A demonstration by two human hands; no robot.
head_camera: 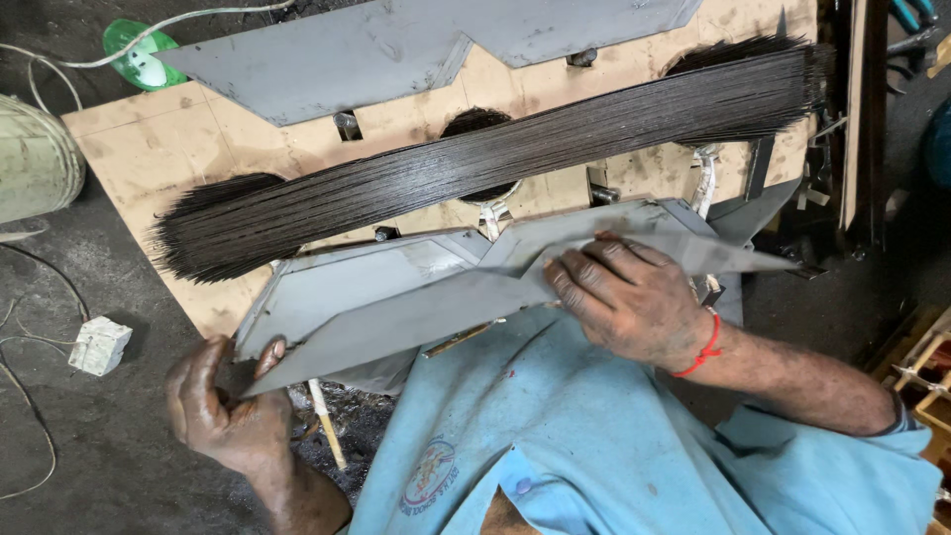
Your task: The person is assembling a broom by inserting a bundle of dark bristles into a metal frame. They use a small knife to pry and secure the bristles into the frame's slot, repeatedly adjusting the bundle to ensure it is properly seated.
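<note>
A long grey sheet-metal plate [416, 307] with angled ends lies tilted across the near edge of a plywood board [158, 149]. My left hand [223, 406] grips the plate's pointed left end, thumb on top. My right hand [624, 292], a red string at the wrist, presses flat on the plate's right half. Beyond it a thick bundle of thin dark wires [475, 163] stretches diagonally across the board. Under the held plate sits a second grey metal piece [337, 272].
Another grey metal plate [396, 45] is fixed along the board's far edge. A white electrical box [99, 345] with cables lies on the dark floor at left, near a pale green drum [35, 159] and a green object [134, 54]. Wooden and metal parts crowd the right side.
</note>
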